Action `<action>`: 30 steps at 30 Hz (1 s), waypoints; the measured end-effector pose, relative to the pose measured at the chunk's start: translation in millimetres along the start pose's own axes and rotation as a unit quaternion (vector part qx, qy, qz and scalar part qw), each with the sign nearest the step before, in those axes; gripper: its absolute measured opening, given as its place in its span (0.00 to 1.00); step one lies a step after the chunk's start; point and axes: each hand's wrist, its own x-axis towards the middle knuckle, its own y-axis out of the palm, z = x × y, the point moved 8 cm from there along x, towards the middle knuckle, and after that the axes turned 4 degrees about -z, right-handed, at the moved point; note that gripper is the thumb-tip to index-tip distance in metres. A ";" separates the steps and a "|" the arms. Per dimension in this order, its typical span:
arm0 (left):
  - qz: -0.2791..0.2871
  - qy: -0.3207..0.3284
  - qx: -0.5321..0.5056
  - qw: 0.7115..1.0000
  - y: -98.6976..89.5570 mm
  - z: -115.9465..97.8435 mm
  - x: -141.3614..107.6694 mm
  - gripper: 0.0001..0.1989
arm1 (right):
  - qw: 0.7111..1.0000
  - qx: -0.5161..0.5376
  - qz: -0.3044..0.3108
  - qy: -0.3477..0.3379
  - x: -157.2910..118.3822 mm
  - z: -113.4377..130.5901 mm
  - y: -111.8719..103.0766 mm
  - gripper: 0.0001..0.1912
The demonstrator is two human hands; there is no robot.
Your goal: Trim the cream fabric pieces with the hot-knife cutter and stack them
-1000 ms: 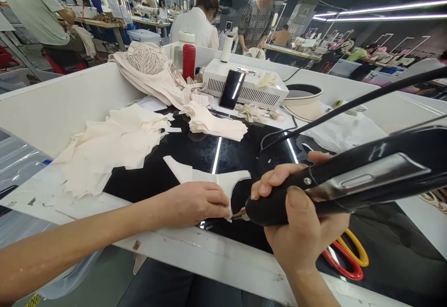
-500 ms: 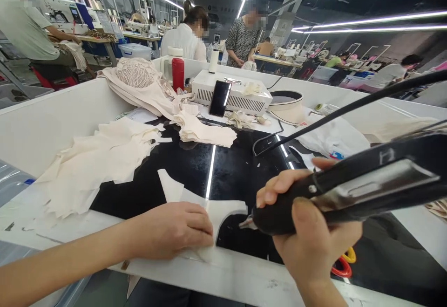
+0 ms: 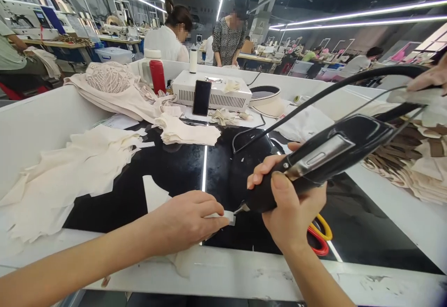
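Note:
My left hand (image 3: 195,221) is closed on a cream fabric piece (image 3: 153,194), pinching it near its right end above the black glossy sheet (image 3: 240,176). Part of the piece hangs over the table's front edge, and much of it is hidden beneath my hand and forearm. My right hand (image 3: 289,200) is wrapped round a black handheld tool (image 3: 335,146) with a silver panel and a thick cable. The tool's narrow metal tip touches or almost touches the right end of the fabric, just beyond my left fingertips.
Cream fabric pieces (image 3: 77,167) spread at the left; another stack (image 3: 186,132) lies further back. A phone (image 3: 201,97) leans on a white box (image 3: 223,93). Red and yellow handles (image 3: 319,237) lie beside my right wrist. At the right, another person's hand (image 3: 431,76) is above fabric bundles (image 3: 412,158).
My left hand has raised and folded the fabric's right end. The tool's tip has come close to it. Another person's hand has appeared at the right, and the camera view has shifted right.

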 end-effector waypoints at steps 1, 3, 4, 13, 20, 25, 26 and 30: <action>-0.001 0.005 0.006 1.000 4.5 0.4 2.2 0.10 | 1.000 0.005 0.001 0.000 0.0 -0.7 0.5 0.22; 0.005 0.010 0.019 1.000 12.4 1.5 4.9 0.09 | 1.000 0.011 0.002 0.005 0.4 -2.9 1.3 0.23; 0.011 0.011 0.027 1.000 15.6 2.2 5.5 0.09 | 1.000 0.012 0.003 0.007 0.5 -3.8 1.6 0.23; 0.063 -0.031 0.084 0.994 24.2 14.1 -4.2 0.16 | 1.000 0.021 0.018 0.003 -1.4 -2.8 3.8 0.23; 0.068 -0.028 0.107 0.992 22.2 14.7 -7.9 0.16 | 1.000 0.016 0.018 0.003 0.3 -2.2 5.5 0.22; 0.068 -0.021 0.119 0.990 22.1 12.5 -6.3 0.15 | 1.000 0.007 0.016 0.007 -0.1 -3.5 4.5 0.23; 0.068 -0.020 0.121 0.990 22.4 12.3 -6.5 0.14 | 1.000 0.006 0.017 0.008 0.0 -4.0 4.3 0.23; 0.068 -0.020 0.125 0.990 24.0 14.2 -8.8 0.13 | 1.000 0.006 0.008 0.003 0.8 -4.1 2.8 0.22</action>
